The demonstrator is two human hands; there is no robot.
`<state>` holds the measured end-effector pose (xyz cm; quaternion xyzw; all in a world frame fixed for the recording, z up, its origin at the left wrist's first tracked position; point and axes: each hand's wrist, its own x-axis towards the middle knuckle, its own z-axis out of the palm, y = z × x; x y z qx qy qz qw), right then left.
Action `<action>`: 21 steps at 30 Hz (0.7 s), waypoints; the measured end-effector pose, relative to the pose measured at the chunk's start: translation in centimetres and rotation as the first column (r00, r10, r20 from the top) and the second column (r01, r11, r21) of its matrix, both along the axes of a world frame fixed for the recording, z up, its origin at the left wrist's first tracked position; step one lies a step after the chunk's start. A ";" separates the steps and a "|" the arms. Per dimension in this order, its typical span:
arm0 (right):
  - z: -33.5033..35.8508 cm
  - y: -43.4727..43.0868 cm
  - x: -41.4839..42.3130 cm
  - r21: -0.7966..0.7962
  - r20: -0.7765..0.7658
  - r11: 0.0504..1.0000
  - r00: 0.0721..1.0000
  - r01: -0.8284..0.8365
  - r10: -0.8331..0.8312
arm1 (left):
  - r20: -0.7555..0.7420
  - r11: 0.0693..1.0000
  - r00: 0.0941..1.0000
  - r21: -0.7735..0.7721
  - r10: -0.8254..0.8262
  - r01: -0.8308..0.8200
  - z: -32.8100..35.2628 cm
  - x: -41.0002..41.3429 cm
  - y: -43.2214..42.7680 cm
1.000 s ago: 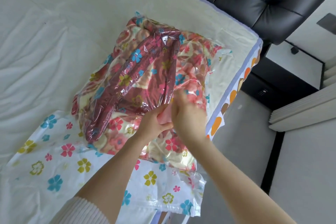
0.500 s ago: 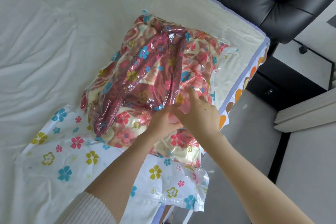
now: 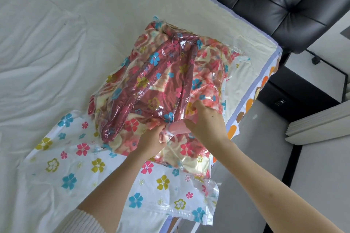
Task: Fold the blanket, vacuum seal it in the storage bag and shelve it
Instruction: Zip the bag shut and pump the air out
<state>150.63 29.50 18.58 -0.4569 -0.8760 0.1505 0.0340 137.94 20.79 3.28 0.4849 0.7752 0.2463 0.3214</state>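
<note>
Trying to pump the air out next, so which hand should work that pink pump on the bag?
Probably the right hand: it already wraps the pink pump from above. The left hand pinches the bag at the pump's base, so it is better placed to steady the valve there.

My bed (image 3: pixel 56 43) carries everything, its white sheet creased in long folds running toward the left. The storage bag (image 3: pixel 98 176) lies flat on the sheet near the bed's right edge, clear plastic printed with blue, pink and yellow flowers. Its far half bulges with the folded red floral blanket (image 3: pixel 161 81) inside, while the near half lies flat, its corner reaching the mattress edge.
</note>
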 end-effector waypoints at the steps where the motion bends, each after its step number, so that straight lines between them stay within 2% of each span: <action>1: -0.1 0.1 -0.1 0.003 0.002 1.000 1.000 -0.007 0.007 | -0.030 1.000 1.000 0.018 -0.006 0.007 -0.3 0.1 0.1; 5: -0.2 0.9 -0.4 0.025 0.010 0.999 0.999 -0.046 0.046 | -0.137 0.986 0.991 0.164 0.014 0.008 -1.3 0.6 1.2; 7: -0.4 0.8 -0.6 0.036 0.054 0.988 0.987 -0.151 0.149 | -0.171 0.981 0.985 0.192 0.031 0.002 -2.0 0.7 1.7; 8: -0.6 0.7 -0.7 0.061 0.080 0.962 0.962 -0.266 0.261 | -0.208 0.980 0.978 0.199 0.030 0.013 -2.5 0.6 1.8; 10: -0.8 0.8 -0.5 0.151 0.120 0.839 0.852 -0.523 0.510 | -0.219 0.978 0.976 0.206 0.019 0.027 -3.3 0.5 1.8; 12: 0.1 2.2 -0.1 0.184 0.142 0.707 0.730 -0.683 0.668 | -0.176 0.979 0.984 0.201 0.014 0.022 -3.2 0.2 1.6; 14: 2.2 4.1 0.5 0.218 0.135 0.601 0.634 -0.769 0.761 | -0.178 0.981 0.984 0.191 0.013 0.022 -3.2 0.0 1.6; 15: 3.6 4.9 0.9 0.226 0.134 0.591 0.626 -0.774 0.768 | -0.201 0.979 0.980 0.201 0.009 0.032 -3.3 0.0 1.6; 16: 4.9 5.5 1.2 0.229 0.122 0.617 0.651 -0.753 0.749 | -0.209 0.980 0.978 0.196 0.000 0.041 -3.3 0.0 1.7; 18: 7.1 6.0 2.1 0.214 0.089 0.728 0.755 -0.651 0.649 | -0.240 0.981 0.969 0.169 -0.052 0.094 -3.3 -0.1 1.7; 20: 8.3 6.1 3.3 0.173 0.039 0.846 0.862 -0.505 0.506 | -0.419 0.968 0.896 0.125 -0.145 0.215 -3.6 0.1 1.5; 21: 8.5 6.2 4.1 0.154 -0.008 0.898 0.908 -0.413 0.419 | -0.538 0.955 0.815 0.055 -0.218 0.292 -3.5 0.2 1.6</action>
